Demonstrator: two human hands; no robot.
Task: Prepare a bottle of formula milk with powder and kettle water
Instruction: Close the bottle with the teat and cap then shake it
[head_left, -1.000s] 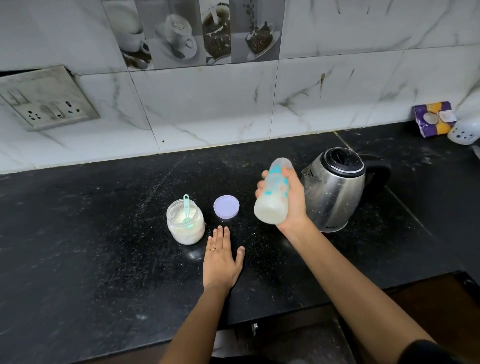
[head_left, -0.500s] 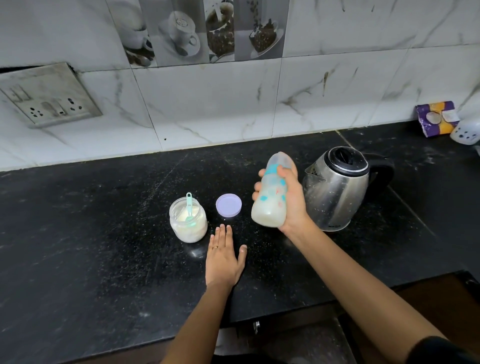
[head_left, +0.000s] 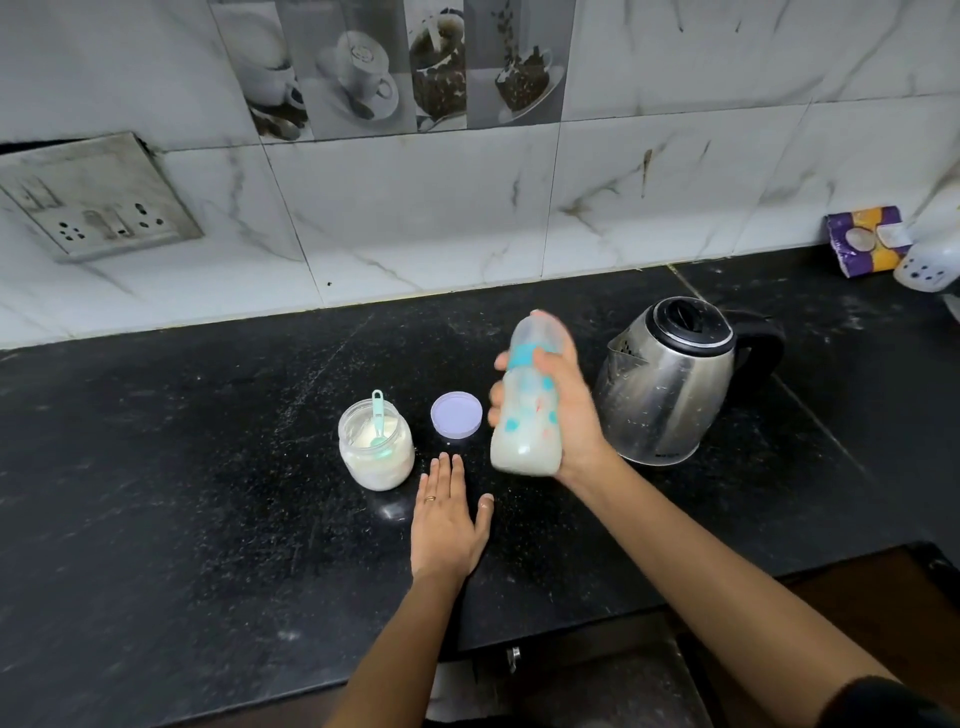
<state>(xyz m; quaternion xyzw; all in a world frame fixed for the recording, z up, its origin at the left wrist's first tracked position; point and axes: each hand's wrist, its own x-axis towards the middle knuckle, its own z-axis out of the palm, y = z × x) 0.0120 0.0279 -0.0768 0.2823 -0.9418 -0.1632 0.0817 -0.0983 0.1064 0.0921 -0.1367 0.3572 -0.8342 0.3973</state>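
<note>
A milky bottle (head_left: 524, 415) is gripped round its middle by the right hand (head_left: 574, 415), off the counter (head_left: 156, 467), long axis near upright, beside the kettle (head_left: 670, 384). The left hand (head_left: 447, 525) is laid flat, fingers straight, nearer the jar (head_left: 376, 447).

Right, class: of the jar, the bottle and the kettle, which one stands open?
The powder jar: its purple lid lies beside it and a scoop sticks out. The kettle has its lid down; the bottle is capped.
</note>
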